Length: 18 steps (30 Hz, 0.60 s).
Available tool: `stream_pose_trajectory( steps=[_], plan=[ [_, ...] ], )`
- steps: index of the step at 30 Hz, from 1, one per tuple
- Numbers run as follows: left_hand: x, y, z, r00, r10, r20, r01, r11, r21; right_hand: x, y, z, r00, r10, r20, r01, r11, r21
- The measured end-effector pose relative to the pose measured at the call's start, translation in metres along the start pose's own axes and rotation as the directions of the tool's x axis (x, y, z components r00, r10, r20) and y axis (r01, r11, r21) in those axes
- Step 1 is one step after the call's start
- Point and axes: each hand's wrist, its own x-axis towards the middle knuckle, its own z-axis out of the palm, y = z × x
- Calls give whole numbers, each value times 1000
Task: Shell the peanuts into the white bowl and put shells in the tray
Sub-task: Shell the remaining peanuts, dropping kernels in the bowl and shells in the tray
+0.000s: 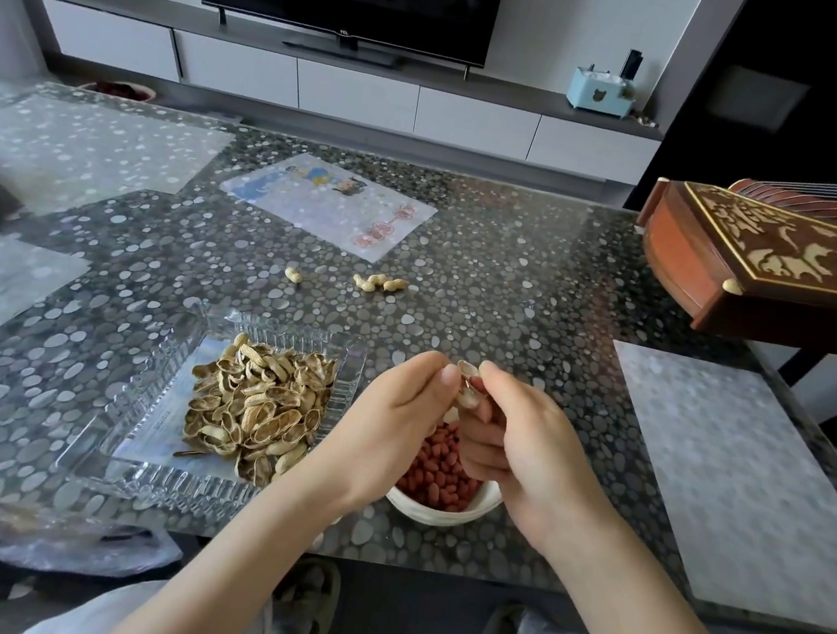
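Peanut (split), left hand, right hand pinching

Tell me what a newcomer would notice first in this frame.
At centre, the left hand and right hand pinch a cracked peanut shell over the white bowl of red kernels. Left of it, a clear glass tray holds a heap of empty shells. A few whole peanuts lie farther back on the pebble-patterned table.
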Motion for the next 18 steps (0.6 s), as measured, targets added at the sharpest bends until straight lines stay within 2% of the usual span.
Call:
stream_pose_trajectory(
  steps=[2,4,6,8,9,11,14,16,18],
  plan=[
    [1,-4,-1,1000,-10,10,10,1000,5,-1,-3,-3,996,72,47,-77,991,112],
    [2,-4,-2,1000,-25,7,25,999,20,0,-5,-7,992,110,65,-118,984,133],
    [3,-4,-4,999,-36,-2,36,996,77,1,-5,-11,996,85,14,-85,996,-8],
    [4,-4,-6,999,-42,-21,46,979,200,2,-5,-14,997,-23,-78,1,962,-273],
    [5,-4,-6,998,-36,-46,48,954,296,3,-5,-16,988,-108,-109,54,907,-417],
    [7,-5,-8,997,-1,-76,38,877,479,4,-1,-21,956,-282,-84,161,740,-653],
    [9,-6,-11,994,13,-106,59,761,646,6,6,-27,917,-397,39,239,470,-850],
    [10,-6,-14,993,-1,-118,82,721,688,7,9,-28,912,-404,69,242,394,-886],
    [10,-5,-16,991,-11,-137,103,717,690,8,10,-29,912,-405,66,240,395,-887]
  ],
)
